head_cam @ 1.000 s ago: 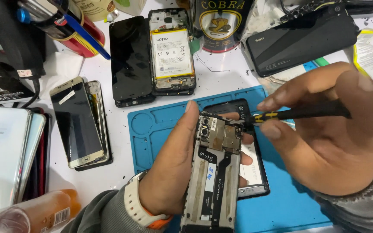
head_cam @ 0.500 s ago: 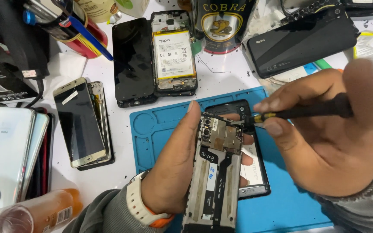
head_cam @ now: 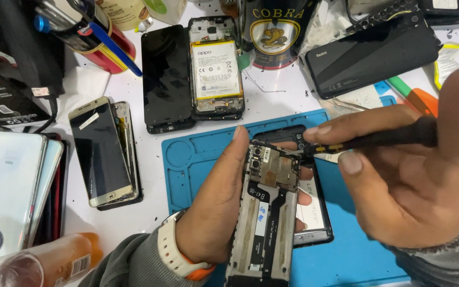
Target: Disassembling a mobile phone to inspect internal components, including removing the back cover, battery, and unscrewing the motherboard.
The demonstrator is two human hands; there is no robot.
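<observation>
Opened grey smartphone frame with bare circuit board [head_cam: 269, 212] stands tilted above the blue silicone repair mat [head_cam: 197, 154], clasped along its edges by the left hand [head_cam: 213, 212]. The right hand [head_cam: 405, 180] pinches a slim black screwdriver [head_cam: 378, 139], tip at the board's upper corner. Judging by this, the back cover is already off, while the board still sits in place; a separate black screen panel [head_cam: 314, 212] lies beneath.

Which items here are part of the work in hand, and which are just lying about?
In use: opened phone in left hand; screwdriver in right hand; blue mat.
Lying about: phone with exposed battery, black screen, gold-edged phone, tin can.
</observation>
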